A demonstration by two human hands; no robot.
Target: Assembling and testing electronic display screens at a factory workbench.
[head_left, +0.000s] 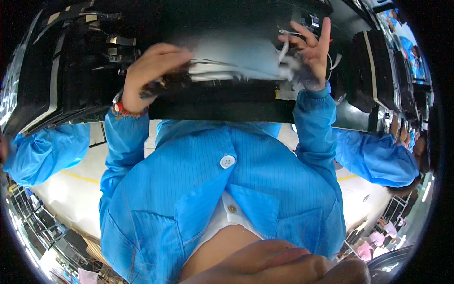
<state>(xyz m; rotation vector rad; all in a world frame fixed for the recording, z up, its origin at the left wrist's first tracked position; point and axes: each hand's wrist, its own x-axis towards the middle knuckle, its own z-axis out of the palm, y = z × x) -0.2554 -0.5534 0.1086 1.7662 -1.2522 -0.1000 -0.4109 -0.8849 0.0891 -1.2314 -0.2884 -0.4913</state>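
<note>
A blurred bundle of white and dark cables (215,71) stretches between my hands over the dark tabletop. My left hand (153,66) has its fingers curled over the bundle's left end, where dark strands hang below the palm. Motion smears the fingertips. At the other end, my right hand (312,52) is raised with its fingers spread, the bundle's right end beside its palm. A thin white cable (285,49) runs up by those fingers. A pale, smeared sheet-like patch (241,54) lies behind the bundle, and I cannot tell what it is.
Flat cables with metal-coloured ends (122,41) lie at the table's left. A small silver connector (313,20) sits beyond my right hand, and black strips (373,71) stand further right. Blue sleeves of co-workers (52,151) show on both sides.
</note>
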